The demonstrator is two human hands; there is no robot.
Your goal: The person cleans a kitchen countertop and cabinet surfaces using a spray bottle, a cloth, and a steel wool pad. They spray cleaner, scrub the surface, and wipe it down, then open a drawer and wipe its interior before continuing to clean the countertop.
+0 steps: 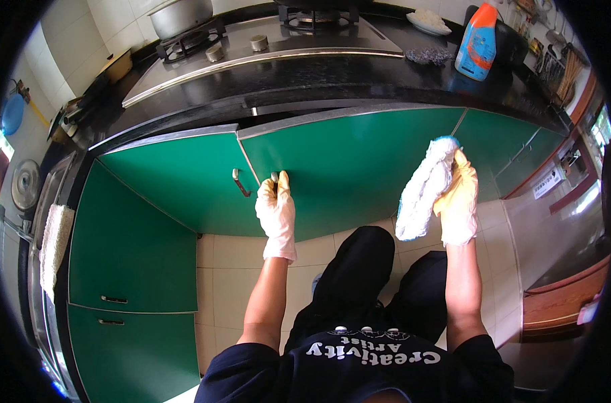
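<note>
My left hand, in a pale rubber glove, grips the metal handle of a green cabinet door under the counter. That door's top edge stands slightly out from the dark counter. My right hand, gloved in yellowish rubber, holds a bunched white cloth with a blue edge in front of the door's right part. To the left is another green door with its own metal handle.
Above the doors, a gas stove with a metal pot sits on the black countertop. A blue spray bottle, a steel-wool-like scourer and a plate of white food stand at the right. A towel hangs at the left.
</note>
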